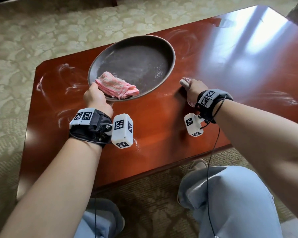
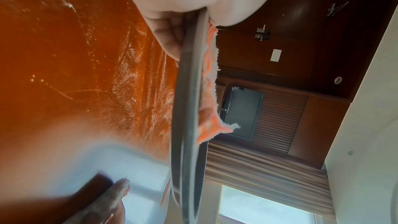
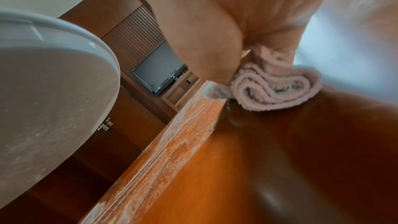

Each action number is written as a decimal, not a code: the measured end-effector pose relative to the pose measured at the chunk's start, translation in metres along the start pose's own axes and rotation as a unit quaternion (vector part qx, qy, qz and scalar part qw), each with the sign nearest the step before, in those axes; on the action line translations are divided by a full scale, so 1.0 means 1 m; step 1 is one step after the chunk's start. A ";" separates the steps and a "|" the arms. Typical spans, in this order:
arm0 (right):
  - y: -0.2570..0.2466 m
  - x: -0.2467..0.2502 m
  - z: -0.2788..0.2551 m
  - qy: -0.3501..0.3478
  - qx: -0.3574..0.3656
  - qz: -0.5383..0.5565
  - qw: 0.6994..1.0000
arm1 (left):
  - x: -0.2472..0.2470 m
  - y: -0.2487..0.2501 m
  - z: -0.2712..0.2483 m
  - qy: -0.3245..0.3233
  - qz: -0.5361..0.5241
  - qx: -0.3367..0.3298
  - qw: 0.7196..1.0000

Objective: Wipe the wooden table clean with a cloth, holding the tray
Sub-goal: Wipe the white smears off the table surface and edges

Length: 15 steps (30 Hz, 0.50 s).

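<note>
A round dark tray [image 1: 138, 54] is held just above the reddish wooden table [image 1: 144, 121]. My left hand [image 1: 97, 98] grips its near rim, thumb on top and fingers under it. A folded pink cloth [image 1: 117, 86] lies inside the tray by that thumb. In the left wrist view the tray rim [image 2: 189, 91] runs edge-on, with the pink cloth [image 2: 210, 108] beside it. My right hand [image 1: 194, 90] presses a rolled pale cloth [image 1: 184, 81] onto the table right of the tray. The right wrist view shows this cloth [image 3: 271, 88] gripped against the wood, a band of white powder [image 3: 172, 142] beside it.
White powder smears [image 1: 70, 86] mark the table's left part, the far side [image 1: 184, 42] and the right end [image 1: 280, 98]. A patterned carpet [image 1: 33, 35] surrounds the table. My knees in light jeans [image 1: 230, 194] are below the table's near edge.
</note>
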State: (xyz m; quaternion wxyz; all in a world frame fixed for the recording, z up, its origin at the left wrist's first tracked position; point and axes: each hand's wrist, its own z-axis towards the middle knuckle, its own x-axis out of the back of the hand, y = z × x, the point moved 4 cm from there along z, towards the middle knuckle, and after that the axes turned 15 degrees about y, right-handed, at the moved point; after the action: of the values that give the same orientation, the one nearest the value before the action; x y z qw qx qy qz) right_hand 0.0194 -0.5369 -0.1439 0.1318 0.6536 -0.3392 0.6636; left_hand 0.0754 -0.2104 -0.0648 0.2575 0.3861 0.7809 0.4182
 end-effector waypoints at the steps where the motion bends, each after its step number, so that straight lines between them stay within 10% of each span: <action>1: -0.006 -0.001 0.001 -0.006 0.027 -0.009 1.000 | 0.003 0.001 0.004 0.003 -0.001 0.000 1.000; 15: -0.112 -0.053 -0.014 0.014 0.127 0.002 0.992 | 0.052 0.028 0.054 0.043 -0.032 -0.009 0.999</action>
State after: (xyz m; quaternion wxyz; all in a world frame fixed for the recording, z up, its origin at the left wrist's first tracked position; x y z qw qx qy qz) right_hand 0.0839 -0.4318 -0.1626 0.0512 0.6549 -0.2518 0.7107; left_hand 0.0957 -0.1330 -0.0734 0.2405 0.3406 0.7993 0.4328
